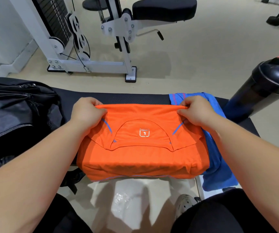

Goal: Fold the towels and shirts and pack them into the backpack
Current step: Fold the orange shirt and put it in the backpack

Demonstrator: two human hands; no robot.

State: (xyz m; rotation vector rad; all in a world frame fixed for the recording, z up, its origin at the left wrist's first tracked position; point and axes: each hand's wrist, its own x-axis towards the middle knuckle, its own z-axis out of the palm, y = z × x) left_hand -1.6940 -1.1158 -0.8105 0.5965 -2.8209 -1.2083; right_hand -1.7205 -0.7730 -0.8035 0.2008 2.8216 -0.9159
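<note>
Half folded mid-frame: orange shirt point(140, 157), far edge pinched by left hand point(86, 113) and right hand point(196, 111); blue towel point(219, 165) at right waiting. Nothing seen packed in backpack point(14, 118) at left.

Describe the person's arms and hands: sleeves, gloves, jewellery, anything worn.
The left forearm and right forearm are bare, with no sleeve in view. The left hand and right hand wear no gloves. No watch, bracelet or ring shows on the sides facing the camera.
</note>
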